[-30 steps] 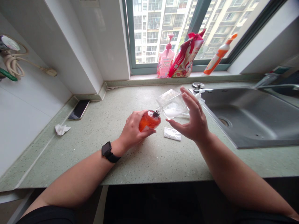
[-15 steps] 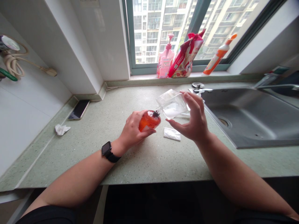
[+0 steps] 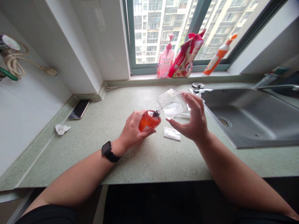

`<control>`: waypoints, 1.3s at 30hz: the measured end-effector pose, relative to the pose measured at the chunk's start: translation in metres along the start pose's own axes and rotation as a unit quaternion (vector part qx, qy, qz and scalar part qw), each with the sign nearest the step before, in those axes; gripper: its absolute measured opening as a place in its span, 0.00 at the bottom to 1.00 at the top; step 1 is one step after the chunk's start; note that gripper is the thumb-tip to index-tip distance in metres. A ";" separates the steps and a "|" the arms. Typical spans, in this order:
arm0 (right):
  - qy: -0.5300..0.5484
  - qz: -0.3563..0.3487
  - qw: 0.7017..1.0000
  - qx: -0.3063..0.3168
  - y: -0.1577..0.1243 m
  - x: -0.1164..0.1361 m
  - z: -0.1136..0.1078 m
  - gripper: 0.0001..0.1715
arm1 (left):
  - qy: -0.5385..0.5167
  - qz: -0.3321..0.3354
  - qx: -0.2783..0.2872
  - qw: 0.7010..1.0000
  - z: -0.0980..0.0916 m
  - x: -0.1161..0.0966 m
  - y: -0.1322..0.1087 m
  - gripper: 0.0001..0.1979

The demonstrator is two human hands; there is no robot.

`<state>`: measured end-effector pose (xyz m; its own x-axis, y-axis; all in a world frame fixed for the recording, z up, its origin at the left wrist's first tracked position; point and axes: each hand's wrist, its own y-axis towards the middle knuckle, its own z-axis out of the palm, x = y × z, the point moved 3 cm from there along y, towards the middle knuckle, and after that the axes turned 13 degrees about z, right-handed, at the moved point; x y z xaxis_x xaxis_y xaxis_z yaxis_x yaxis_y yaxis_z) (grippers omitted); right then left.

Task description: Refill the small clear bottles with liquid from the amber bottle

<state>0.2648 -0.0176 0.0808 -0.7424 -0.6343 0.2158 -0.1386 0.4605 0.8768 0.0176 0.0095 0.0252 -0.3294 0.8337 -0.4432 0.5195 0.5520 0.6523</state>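
My left hand (image 3: 133, 129) is wrapped round an orange bottle (image 3: 149, 121), which leans to the right above the counter. A dark piece shows at the mouth of this bottle. In my right hand (image 3: 195, 119) a clear, square-sided bottle (image 3: 173, 104) is tilted, its neck pointing down and left. The two necks meet at the dark piece; whether the clear neck sits inside it I cannot tell. A little clear liquid seems to lie in the clear bottle. Below them a folded white tissue (image 3: 172, 133) lies on the counter (image 3: 140, 161).
A steel sink (image 3: 252, 115) is at the right. Behind the clear bottle lie a white pump head (image 3: 202, 91) and a small round lid. A phone (image 3: 79, 109) and crumpled tissue (image 3: 62, 129) lie left. On the sill stand a pink pump bottle (image 3: 165, 62), a red bag (image 3: 187, 57) and an orange-white bottle (image 3: 216, 59).
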 end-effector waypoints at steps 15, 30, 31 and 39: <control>0.004 0.003 1.000 0.002 0.000 0.001 0.000 0.58 | -0.001 0.004 -0.002 1.000 -0.001 -0.001 0.000 0.39; 0.003 0.003 1.000 0.006 -0.001 0.001 0.000 0.57 | -0.002 0.006 -0.003 1.000 -0.001 0.000 -0.001 0.39; 0.004 0.003 1.000 0.006 -0.001 0.001 0.000 0.57 | -0.002 0.006 -0.003 1.000 0.000 0.001 -0.001 0.39; 0.010 -0.002 1.000 0.006 0.000 0.002 0.000 0.57 | -0.003 0.005 -0.004 1.000 0.000 0.001 -0.001 0.39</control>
<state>0.2634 -0.0188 0.0807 -0.7290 -0.6477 0.2215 -0.1482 0.4653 0.8727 0.0170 0.0103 0.0240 -0.3194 0.8391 -0.4404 0.5168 0.5438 0.6612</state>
